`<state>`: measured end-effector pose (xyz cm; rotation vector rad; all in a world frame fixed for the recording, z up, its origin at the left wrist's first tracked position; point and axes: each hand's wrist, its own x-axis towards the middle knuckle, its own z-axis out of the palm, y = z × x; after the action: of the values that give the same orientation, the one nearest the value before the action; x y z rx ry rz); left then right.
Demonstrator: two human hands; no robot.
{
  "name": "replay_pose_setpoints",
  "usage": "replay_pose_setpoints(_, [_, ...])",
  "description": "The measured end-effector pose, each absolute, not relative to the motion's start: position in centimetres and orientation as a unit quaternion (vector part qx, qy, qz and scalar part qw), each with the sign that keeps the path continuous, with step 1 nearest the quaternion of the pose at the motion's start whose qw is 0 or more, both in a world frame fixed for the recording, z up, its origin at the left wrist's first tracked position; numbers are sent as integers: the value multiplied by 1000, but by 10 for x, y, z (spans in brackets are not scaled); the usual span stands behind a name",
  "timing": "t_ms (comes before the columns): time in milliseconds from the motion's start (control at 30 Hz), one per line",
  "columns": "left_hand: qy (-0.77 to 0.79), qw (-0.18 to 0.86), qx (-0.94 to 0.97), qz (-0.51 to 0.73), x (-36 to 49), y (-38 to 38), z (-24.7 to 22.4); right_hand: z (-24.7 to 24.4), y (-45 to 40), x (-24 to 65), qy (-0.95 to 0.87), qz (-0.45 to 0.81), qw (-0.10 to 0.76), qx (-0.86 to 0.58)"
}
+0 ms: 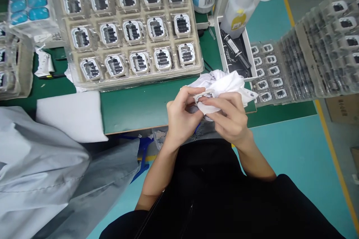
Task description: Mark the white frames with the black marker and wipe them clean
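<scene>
Near the bench's front edge, my left hand [182,117] pinches a small white rounded-square frame part [208,94] between thumb and fingers. My right hand [231,117] is closed on a white cloth [228,82], and its fingertips press a fold of it against the part. Much of the part is hidden by fingers and cloth. Behind my hands, a clear plastic tray [131,76] holds rows of similar white square parts with black insides, such as the white-and-black part [186,53] at its near right corner.
To the right, a white bin [220,46] holds a pump bottle [238,13] and a black tube [235,48]. Stacked trays [305,52] stand beyond it. On the left are a white foam sheet [73,115] and another person's grey sleeve [36,171].
</scene>
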<state>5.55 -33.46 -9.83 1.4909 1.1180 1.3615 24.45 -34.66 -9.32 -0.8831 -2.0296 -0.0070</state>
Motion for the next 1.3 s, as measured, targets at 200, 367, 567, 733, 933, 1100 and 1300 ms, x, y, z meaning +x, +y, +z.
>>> replay_pose_setpoints(200, [441,429,595,517,54,-334,-92,-81,-340,262,-874,-91,362,-312])
replay_pose_setpoints(367, [427,431,605,515,54,-333,-90,-73,-325,276,-899,-82,351,-248])
replay_pose_setpoints(567, [442,388,633,504,54,-334,-91,-81,-323,281,-883,-5,403,-240])
replay_pose_setpoints(733, [437,386,630,513,53,-334,-90,-86,-336,269,-849,-24,450,-276])
replay_pose_setpoints(933, [447,350,642,516,52,-336,-91,-84,-354,245,-765,53,528,-364])
replay_pose_setpoints(1100, [448,325,649,522,53,-338,-94,-80,-362,234,-746,83,510,-420])
replay_pose_setpoints(1300, [459,311,649,521,54,-339,-95,-86,-363,239,-764,95,483,-417])
